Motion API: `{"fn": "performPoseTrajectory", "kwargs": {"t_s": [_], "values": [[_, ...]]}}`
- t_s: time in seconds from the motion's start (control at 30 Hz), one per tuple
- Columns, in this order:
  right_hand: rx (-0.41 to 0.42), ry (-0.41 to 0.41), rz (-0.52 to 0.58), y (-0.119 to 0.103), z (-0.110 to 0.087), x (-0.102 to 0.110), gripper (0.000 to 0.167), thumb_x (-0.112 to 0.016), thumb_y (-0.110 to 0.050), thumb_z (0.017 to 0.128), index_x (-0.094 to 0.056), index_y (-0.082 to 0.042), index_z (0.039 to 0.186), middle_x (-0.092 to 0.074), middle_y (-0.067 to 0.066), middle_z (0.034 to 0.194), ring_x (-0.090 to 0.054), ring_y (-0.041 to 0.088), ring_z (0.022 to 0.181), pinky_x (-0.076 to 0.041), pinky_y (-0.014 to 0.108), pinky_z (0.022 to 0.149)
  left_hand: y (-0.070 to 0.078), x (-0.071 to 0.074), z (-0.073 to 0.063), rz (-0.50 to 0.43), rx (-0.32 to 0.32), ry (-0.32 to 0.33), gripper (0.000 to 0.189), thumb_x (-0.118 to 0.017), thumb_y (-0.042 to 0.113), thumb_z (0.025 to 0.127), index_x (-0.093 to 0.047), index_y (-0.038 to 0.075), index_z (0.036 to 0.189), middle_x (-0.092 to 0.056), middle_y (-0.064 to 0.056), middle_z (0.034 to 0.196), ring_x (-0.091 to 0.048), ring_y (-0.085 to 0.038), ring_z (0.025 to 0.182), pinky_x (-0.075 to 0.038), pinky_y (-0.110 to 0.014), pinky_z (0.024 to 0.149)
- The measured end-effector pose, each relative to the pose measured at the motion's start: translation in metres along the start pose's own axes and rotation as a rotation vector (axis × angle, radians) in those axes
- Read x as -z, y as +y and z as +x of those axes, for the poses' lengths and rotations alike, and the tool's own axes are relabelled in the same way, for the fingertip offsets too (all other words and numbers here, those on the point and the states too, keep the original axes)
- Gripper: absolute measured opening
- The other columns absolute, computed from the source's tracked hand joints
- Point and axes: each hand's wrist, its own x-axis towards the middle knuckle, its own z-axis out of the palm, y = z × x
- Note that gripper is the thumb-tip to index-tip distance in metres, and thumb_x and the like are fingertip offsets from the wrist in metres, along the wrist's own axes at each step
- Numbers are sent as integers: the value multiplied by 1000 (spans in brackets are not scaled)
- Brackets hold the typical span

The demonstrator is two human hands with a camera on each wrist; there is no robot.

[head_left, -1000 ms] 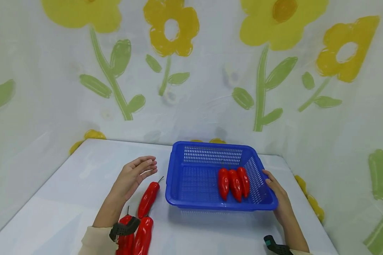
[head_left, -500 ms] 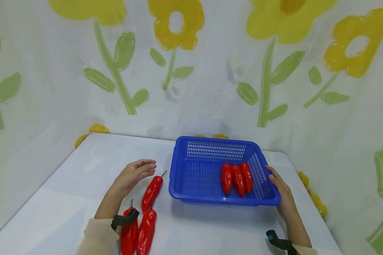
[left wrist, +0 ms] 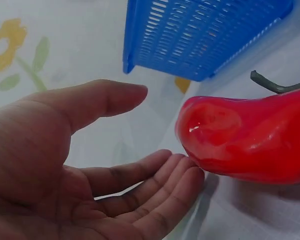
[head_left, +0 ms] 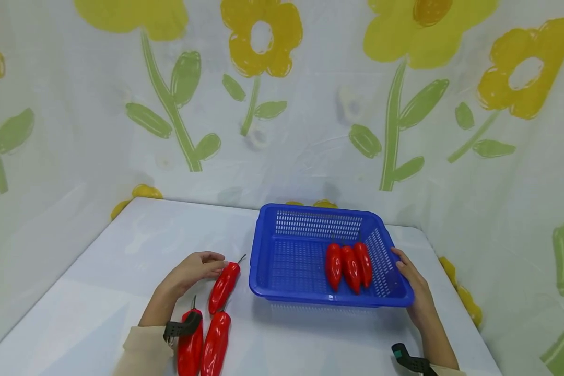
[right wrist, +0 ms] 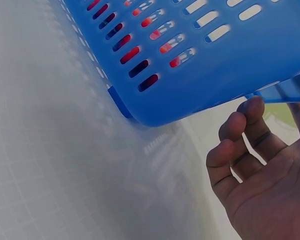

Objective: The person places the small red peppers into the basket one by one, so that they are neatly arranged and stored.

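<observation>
My left hand (head_left: pixel 190 272) is at the far-left pepper, a glossy red chili pepper (head_left: pixel 224 288) with a dark stem, lying left of the basket. In the left wrist view its thumb and fingers are spread apart, the fingertips right at the rounded end of the pepper (left wrist: pixel 245 137), with nothing gripped. My right hand (head_left: pixel 419 292) holds the right rim of a blue perforated plastic basket (head_left: pixel 329 301), thumb over the top. The right wrist view shows its curled fingers (right wrist: pixel 232 125) under the rim. Inside the basket, three red peppers (head_left: pixel 350 266) lie side by side on the right.
Two more red chili peppers, one (head_left: pixel 214 344) beside another (head_left: pixel 190 350), lie near the left wrist, partly covered by the wrist strap (head_left: pixel 182 328). Everything rests on a white table (head_left: pixel 98 292), enclosed by a flower-printed curtain (head_left: pixel 310 130) at the back and sides.
My left hand has lowered from above the table toward the far-left pepper. The right hand stays on the basket rim; the whole view has shifted slightly.
</observation>
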Motion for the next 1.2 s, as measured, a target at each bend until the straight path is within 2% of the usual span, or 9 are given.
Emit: {"fn": "performPoseTrajectory", "kwargs": {"t_s": [0.17,0.4,0.67,0.9,1.2], "values": [[10,1,-6,1,0,1,58,-40,-54,103,-27,-38,158,-14,11,166,-29,44,142,-58,33,86,-1,-3,0,54,9,-12,53,-75,27,89,-58,-7,126,-68,-14,111,-68,-23,95,-56,-48,89],[16,11,-4,2,-1,0,59,-42,-54,103,-29,-36,158,-15,11,166,-29,45,142,-57,35,87,2,-4,-3,135,29,-21,55,-79,29,84,-60,-6,123,-66,-11,107,-65,-24,94,-58,-47,83],[15,24,-25,1,0,-2,61,-43,-56,101,-29,-37,157,-14,10,166,-25,46,144,-43,54,100,7,-9,-7,249,53,18,52,-83,27,78,-63,-5,114,-66,-9,97,-63,-24,90,-59,-42,76],[14,29,-27,2,0,-3,61,-43,-57,101,-29,-37,157,-16,9,166,-27,44,144,-43,53,100,4,-9,-6,247,65,19,46,-84,24,76,-65,-4,108,-65,-9,92,-62,-23,83,-60,-39,71],[20,23,-25,0,0,-2,60,-42,-57,101,-29,-39,157,-16,9,166,-27,43,144,-42,54,101,4,-4,-3,186,50,17,55,-81,26,80,-62,-8,120,-67,-13,102,-64,-24,88,-60,-42,75]]}}
